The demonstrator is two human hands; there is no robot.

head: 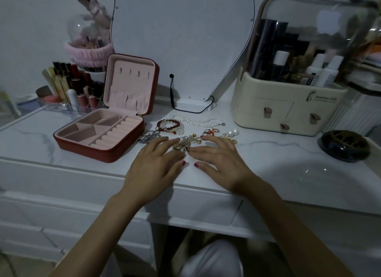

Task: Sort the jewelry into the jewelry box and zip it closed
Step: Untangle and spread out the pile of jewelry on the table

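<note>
Hovering both hands, left hand (156, 165) and right hand (221, 162), fingers spread and holding nothing, I am reaching over the gold jewelry pile (184, 145); the open jewelry box (99, 135) is lying left, nearer my left hand.

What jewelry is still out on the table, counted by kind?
Pearl necklace: 1
Bead bracelets, stacked: 1 stack
Silver chain: 1
Gold tangle between the hands: 1 pile
Earring cluster, pieces unclear: 1
Total: 5 groups; jewelry box empty.
</note>
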